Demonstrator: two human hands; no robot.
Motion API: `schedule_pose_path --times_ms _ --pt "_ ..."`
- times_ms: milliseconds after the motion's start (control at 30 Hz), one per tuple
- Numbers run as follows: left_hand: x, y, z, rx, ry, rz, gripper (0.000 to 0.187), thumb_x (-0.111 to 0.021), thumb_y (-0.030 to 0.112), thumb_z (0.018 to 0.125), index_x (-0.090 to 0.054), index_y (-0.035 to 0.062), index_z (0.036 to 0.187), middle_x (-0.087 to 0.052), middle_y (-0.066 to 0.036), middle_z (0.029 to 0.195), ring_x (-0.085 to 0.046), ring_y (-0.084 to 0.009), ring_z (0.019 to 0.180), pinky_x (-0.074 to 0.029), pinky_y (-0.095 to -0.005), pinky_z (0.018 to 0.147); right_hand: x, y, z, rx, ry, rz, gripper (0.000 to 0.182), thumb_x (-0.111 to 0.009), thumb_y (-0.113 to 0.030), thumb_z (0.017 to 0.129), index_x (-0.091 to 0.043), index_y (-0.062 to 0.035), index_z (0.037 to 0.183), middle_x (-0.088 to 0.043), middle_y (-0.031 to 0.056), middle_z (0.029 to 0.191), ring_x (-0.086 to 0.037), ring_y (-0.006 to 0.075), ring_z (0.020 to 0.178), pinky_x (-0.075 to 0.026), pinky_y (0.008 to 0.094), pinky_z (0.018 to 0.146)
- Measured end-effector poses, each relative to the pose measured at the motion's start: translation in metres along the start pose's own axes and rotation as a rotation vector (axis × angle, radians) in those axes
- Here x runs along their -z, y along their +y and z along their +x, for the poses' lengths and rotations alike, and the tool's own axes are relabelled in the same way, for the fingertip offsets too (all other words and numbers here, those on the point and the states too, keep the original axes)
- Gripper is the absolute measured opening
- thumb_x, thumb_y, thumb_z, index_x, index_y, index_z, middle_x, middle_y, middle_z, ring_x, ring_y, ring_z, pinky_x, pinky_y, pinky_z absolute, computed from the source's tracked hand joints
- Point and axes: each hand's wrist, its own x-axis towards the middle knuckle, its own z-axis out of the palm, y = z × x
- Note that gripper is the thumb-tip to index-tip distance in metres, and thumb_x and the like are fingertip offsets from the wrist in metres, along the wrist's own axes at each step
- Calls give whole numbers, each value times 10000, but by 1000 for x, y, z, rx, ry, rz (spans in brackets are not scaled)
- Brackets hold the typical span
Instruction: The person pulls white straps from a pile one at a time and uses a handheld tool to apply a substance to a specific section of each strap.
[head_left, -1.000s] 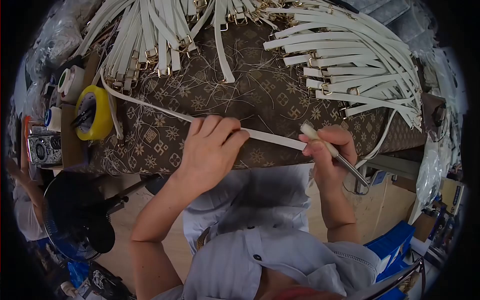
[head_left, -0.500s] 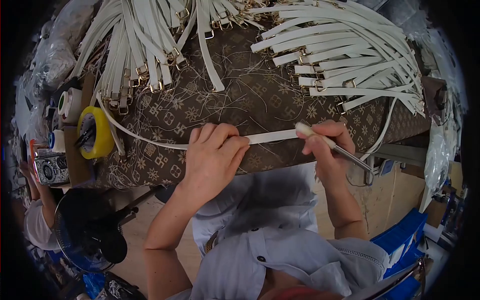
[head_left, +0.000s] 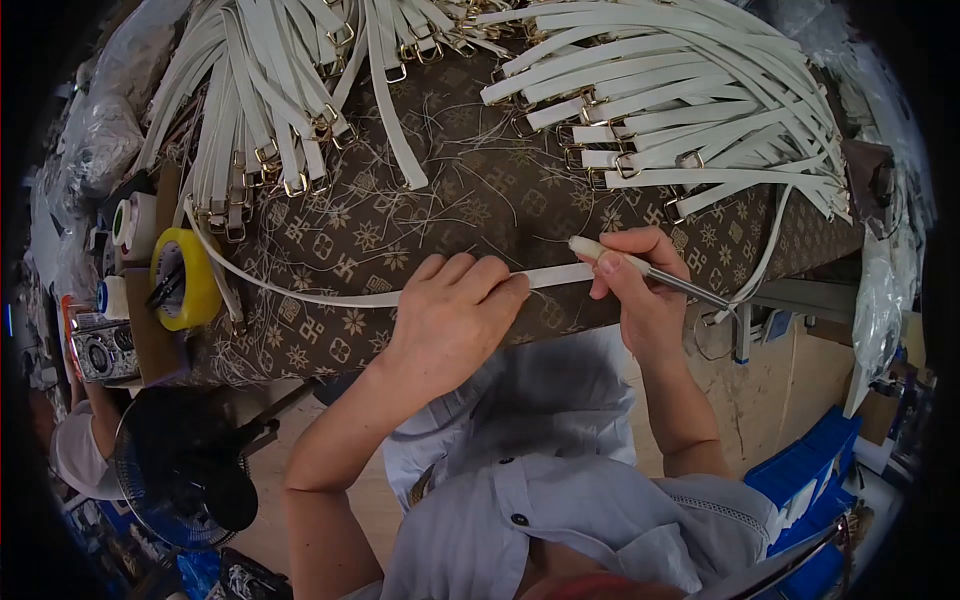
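Observation:
A long white strap [head_left: 350, 299] runs across the near part of the brown patterned cloth [head_left: 470, 225]. My left hand [head_left: 450, 315] presses on it with fingers together, and the strap passes under them. To the right, my right hand [head_left: 645, 285] grips a tool [head_left: 680, 285] with a pale handle and a metal shaft. The handle's blunt end points left, over the strap, and the shaft slants down to the right. Whether that hand also holds the strap's end is hidden by its fingers.
White buckled straps lie in a left bunch [head_left: 270, 100] and a right bunch [head_left: 690, 90]. Loose threads [head_left: 480, 165] are scattered between them. A yellow tape roll [head_left: 201, 280] stands at the left, above a black fan [head_left: 185, 468]. Another person's arm [head_left: 102, 415] shows at far left.
My left hand has slid right along the strap. My right hand and the tool have shifted slightly left, and the tool's shaft lies flatter. The whole view has moved a little.

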Motion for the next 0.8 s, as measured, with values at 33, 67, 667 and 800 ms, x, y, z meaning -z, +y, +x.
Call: schedule_pose_path --times_ms 33,67,667,800 --pt "-3 0 0 41 37 -58 99 -673 122 772 -644 89 861 -521 -21 784 -549 -204 703 -420 -325 631 1 -1 0 -4 -14 -22 124 -595 -2 850 -580 17 971 -630 105 867 -564 96 637 -497 233 646" --pt "-4 -1 1 83 75 -115 68 -660 113 789 -634 80 842 -528 -33 769 -567 -221 690 -442 -338 620 1 -1 -1 -9 -29 -45 125 -605 0 841 -581 14 963 -624 101 864 -568 100 647 -497 233 646" --pt "12 -29 7 235 -96 -569 116 -611 141 867 -593 30 895 -612 -89 799 -630 -265 724 -483 -338 623 -5 1 19 282 -494 -456 185 -751 -20 700 -669 -57 862 -633 44 749 -592 154 661 -450 257 572" --pt "13 -29 7 239 -97 -571 120 -604 150 872 -588 33 897 -612 -86 804 -629 -265 728 -483 -342 622 -6 0 18 271 -509 -445 184 -747 -19 706 -670 -61 868 -635 45 744 -592 153 649 -448 256 566"
